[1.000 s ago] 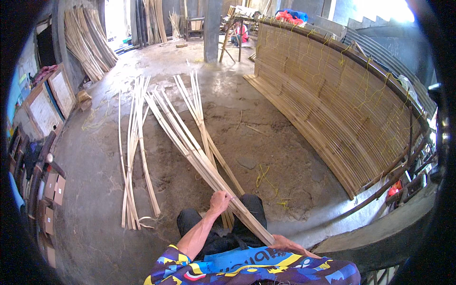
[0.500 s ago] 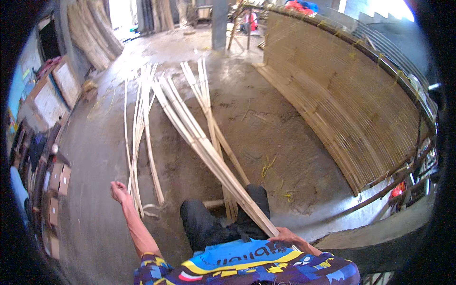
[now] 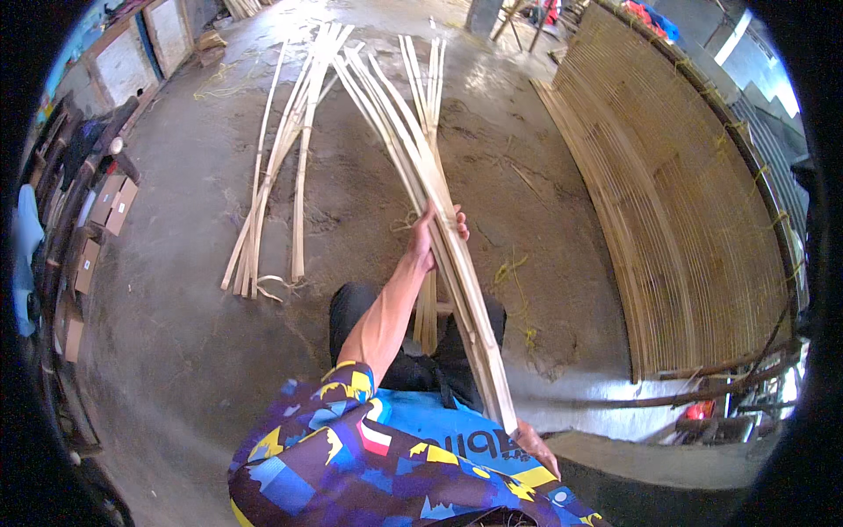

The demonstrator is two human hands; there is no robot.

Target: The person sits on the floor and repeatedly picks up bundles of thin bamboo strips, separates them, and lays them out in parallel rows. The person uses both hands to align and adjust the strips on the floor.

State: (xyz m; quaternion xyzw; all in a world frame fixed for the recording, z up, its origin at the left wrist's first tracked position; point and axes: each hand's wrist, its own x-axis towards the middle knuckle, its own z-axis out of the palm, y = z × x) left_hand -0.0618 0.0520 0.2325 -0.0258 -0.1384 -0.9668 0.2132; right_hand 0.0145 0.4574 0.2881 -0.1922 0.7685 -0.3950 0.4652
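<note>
A bundle of long, pale bamboo strips [image 3: 464,283] slants up from near my right hip across my lap, its far ends fanned out. My left hand [image 3: 430,235] is wrapped round the bundle about midway along it. At the near end, my right hand [image 3: 536,446] is against the butts of the strips; its fingers are mostly hidden. Beneath the held bundle lie more strips [image 3: 426,321], reaching down between my knees. A separate pile of bamboo strips [image 3: 285,162] rests on the floor to the left, with a curled shaving at its near end.
A large bamboo-slat screen [image 3: 676,220] leans along the right side. Bamboo poles and small cardboard boxes [image 3: 112,204] line the left wall. Yellow twine [image 3: 514,272] lies on the brown concrete floor [image 3: 176,351]. A low curved ledge [image 3: 650,461] is close on my right.
My left hand has come from the left, off the strips, to grip the middle of the bundle. The bundle now stands steeper, and the view has tilted down.
</note>
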